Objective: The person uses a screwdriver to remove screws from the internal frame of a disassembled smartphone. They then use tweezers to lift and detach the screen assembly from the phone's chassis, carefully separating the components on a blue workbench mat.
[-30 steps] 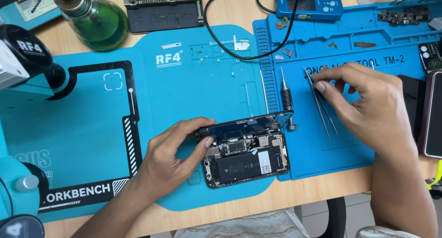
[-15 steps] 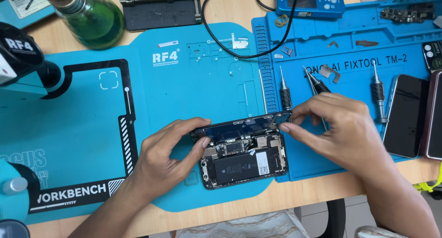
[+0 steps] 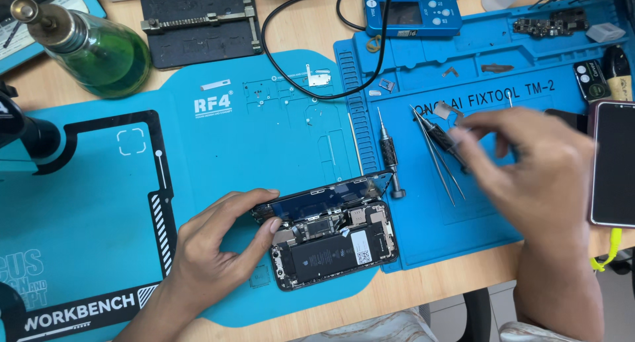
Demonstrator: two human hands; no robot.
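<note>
1. The left hand (image 3: 218, 246) has thumb and fingers curled around the raised dark glass screen panel (image 3: 324, 200), propping it on edge above the opened black smartphone body (image 3: 337, 246) on the blue silicone work mat (image 3: 264, 137).
2. The right hand (image 3: 529, 170) is blurred, hovering by the thin metal tweezers (image 3: 440, 157); whether it grips anything I cannot tell.
3. A loosened left grip could drop the panel, straining its connecting cables.
4. A careless sweep could scatter the black-handled screwdriver (image 3: 390, 153).

We see bright, even light; our right hand (image 3: 529, 167) is motion-blurred, soft shadows beneath the opened black smartphone (image 3: 331, 239).
</note>
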